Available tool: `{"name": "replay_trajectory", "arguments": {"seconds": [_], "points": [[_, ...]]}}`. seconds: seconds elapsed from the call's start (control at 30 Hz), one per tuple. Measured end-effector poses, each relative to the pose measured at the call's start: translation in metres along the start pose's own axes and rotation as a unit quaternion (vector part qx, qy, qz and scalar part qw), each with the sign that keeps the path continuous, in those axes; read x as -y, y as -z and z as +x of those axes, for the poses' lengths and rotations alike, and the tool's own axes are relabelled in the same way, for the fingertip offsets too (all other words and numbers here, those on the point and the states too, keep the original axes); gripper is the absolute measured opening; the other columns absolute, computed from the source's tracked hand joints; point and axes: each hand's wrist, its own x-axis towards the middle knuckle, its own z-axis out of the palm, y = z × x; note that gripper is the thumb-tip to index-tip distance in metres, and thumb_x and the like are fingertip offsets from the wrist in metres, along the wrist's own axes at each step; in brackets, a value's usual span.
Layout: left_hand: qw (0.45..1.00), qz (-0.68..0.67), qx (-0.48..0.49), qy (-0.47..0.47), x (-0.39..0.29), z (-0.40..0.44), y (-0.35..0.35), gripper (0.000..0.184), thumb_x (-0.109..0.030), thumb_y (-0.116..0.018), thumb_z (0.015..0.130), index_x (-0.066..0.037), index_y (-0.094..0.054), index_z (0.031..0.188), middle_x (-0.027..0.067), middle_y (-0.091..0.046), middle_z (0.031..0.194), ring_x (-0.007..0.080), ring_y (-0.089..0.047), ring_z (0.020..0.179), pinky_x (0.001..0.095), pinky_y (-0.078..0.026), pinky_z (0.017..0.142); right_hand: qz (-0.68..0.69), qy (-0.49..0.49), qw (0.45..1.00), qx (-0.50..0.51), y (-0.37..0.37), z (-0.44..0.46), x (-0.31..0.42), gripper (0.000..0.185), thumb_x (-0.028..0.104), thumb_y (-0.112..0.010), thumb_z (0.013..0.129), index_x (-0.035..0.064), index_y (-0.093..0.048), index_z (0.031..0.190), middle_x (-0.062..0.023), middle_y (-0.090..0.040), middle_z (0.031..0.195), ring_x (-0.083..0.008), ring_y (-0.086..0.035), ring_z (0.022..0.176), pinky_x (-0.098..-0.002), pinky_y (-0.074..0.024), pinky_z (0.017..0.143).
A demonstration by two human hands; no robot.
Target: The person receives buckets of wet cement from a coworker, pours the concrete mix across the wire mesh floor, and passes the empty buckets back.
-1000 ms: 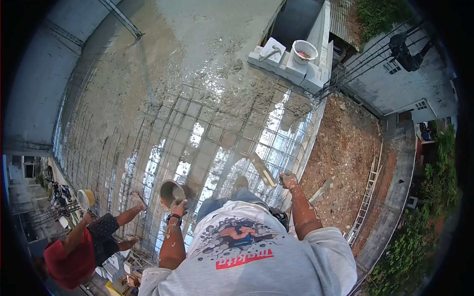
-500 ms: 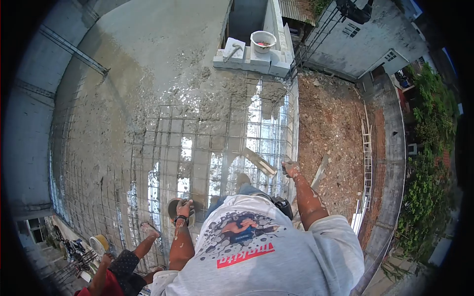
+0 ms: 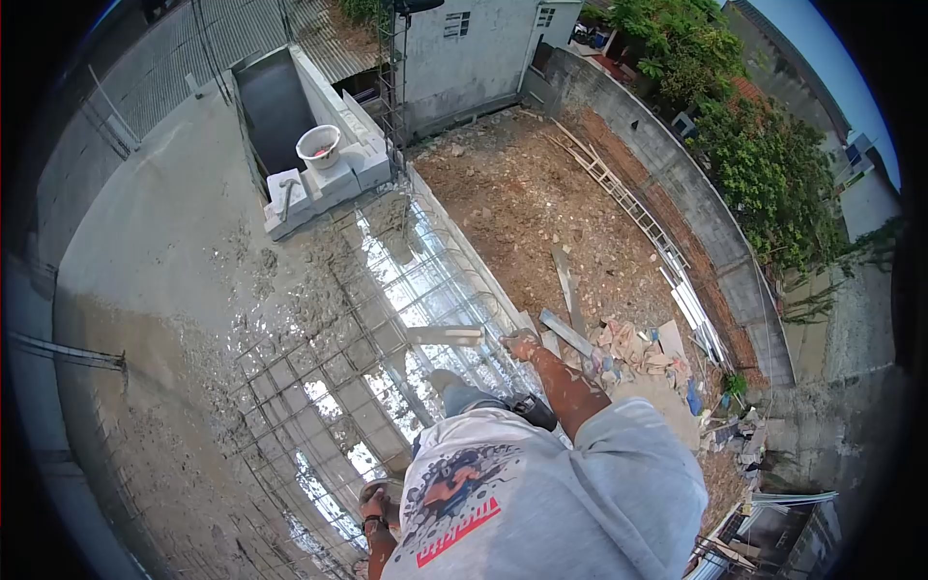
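At the lower edge, my left hand is closed on the rim of a bucket, which shows only in part beside my shirt. My right hand is held out over the edge of the slab, its fingers partly spread and nothing visible in them. Just left of it lies a short wooden board with a paler strip along it, on the steel rebar grid. My shoe stands on the grid. Wet concrete covers the slab to the left.
A white tub and a hammer rest on pale blocks by a walled opening. Beyond the slab edge, bare soil lies lower, with a ladder, planks and rubble. Rebar stretches around my feet.
My view has swung to the right, bringing in rubble and sky. The other person at lower left has left the view. My left hand and bucket now sit closer to the bottom edge.
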Motion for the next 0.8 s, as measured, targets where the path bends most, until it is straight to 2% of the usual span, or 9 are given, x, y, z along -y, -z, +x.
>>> {"name": "replay_trajectory", "arguments": {"seconds": [0.03,0.17,0.2,0.3,0.4,0.57,0.63,0.7,0.8], "points": [[1.0,0.021,-0.016,0.001,-0.01,-0.003,-0.002,0.038,0.006,-0.07,0.073,0.0,-0.057,0.107,0.0141,-0.063,0.094,0.0263,-0.065,0.08,0.0394,-0.061,0.063,0.013,-0.012,1.0,-0.006,0.002,-0.009,-0.008,0.05,0.051,-0.05,0.088,0.0055,-0.071,0.094,-0.0145,-0.07,0.085,-0.0289,-0.067,0.079,-0.0414,-0.05,0.078],[1.0,0.012,-0.02,0.016,-0.035,-0.002,-0.013,0.044,0.0,-0.069,0.076,0.001,-0.051,0.116,0.0187,-0.064,0.09,0.0258,-0.065,0.076,0.0352,-0.057,0.059,0.024,-0.016,0.999,-0.032,-0.003,-0.03,-0.043,0.048,0.049,-0.053,0.087,0.0048,-0.07,0.094,-0.0109,-0.069,0.076,-0.0267,-0.066,0.072,-0.0401,-0.0508,0.075],[0.997,0.071,-0.036,0.025,-0.07,-0.034,-0.03,0.05,-0.003,-0.072,0.074,0.003,-0.051,0.119,0.0205,-0.064,0.101,0.0303,-0.066,0.08,0.0356,-0.058,0.066,0.104,-0.105,0.989,-0.004,-0.003,-0.041,-0.045,0.045,0.048,-0.056,0.087,0.0051,-0.07,0.09,-0.0097,-0.068,0.074,-0.0232,-0.065,0.068,-0.0382,-0.0517,0.069],[1.0,-0.005,0.02,0.017,-0.071,-0.011,-0.032,0.052,-0.003,-0.071,0.077,0.003,-0.046,0.122,0.0227,-0.06,0.11,0.0331,-0.066,0.086,0.0378,-0.059,0.069,0.125,-0.115,0.985,-0.005,-0.014,-0.055,-0.058,0.044,0.047,-0.057,0.087,0.0053,-0.07,0.087,-0.0088,-0.067,0.074,-0.0209,-0.064,0.065,-0.0362,-0.0518,0.063],[0.999,-0.019,0.035,0.016,-0.068,-0.007,-0.036,0.05,-0.006,-0.068,0.08,-0.007,-0.046,0.125,0.0146,-0.063,0.1,0.0254,-0.065,0.076,0.0366,-0.054,0.057,0.118,-0.129,0.985,0.002,-0.022,-0.056,-0.066,0.04,0.045,-0.059,0.086,0.0061,-0.069,0.091,-0.0078,-0.068,0.075,-0.0191,-0.064,0.065,-0.0356,-0.0517,0.06],[0.998,0.063,0.024,0.02,-0.052,-0.023,-0.037,0.05,-0.008,-0.065,0.082,-0.008,-0.045,0.128,0.0125,-0.064,0.101,0.0248,-0.066,0.081,0.0381,-0.054,0.06,0.146,-0.108,0.983,-0.016,-0.019,-0.054,-0.062,0.041,0.045,-0.06,0.086,0.0055,-0.069,0.093,-0.0071,-0.068,0.078,-0.0186,-0.065,0.067,-0.0352,-0.0519,0.061],[0.997,0.034,0.03,0.066,-0.024,-0.015,-0.026,0.049,-0.006,-0.066,0.08,-0.008,-0.047,0.126,0.0123,-0.065,0.1,0.0251,-0.067,0.081,0.0364,-0.054,0.058,0.164,-0.086,0.983,-0.02,-0.004,-0.066,-0.038,0.042,0.045,-0.06,0.086,0.005,-0.069,0.094,-0.0063,-0.068,0.08,-0.018,-0.066,0.067,-0.0347,-0.052,0.06],[0.994,0.031,0.022,0.1,-0.02,-0.029,-0.023,0.049,-0.006,-0.068,0.079,-0.007,-0.049,0.124,0.0119,-0.066,0.098,0.0247,-0.067,0.079,0.0352,-0.055,0.057,0.112,-0.039,0.993,-0.005,-0.015,-0.019,-0.067,0.038,0.042,-0.062,0.087,0.0051,-0.069,0.096,-0.005,-0.068,0.081,-0.0166,-0.065,0.065,-0.0338,-0.0509,0.057],[0.997,0.006,0.013,0.072,0.004,-0.029,-0.011,0.046,-0.004,-0.071,0.076,-0.005,-0.053,0.119,0.0106,-0.065,0.096,0.0247,-0.067,0.074,0.035,-0.056,0.058,0.166,-0.106,0.98,0.032,-0.004,-0.023,-0.038,0.034,0.042,-0.059,0.089,0.0082,-0.067,0.089,0.0,-0.064,0.076,-0.012,-0.06,0.061,-0.0324,-0.0459,0.053]]}}
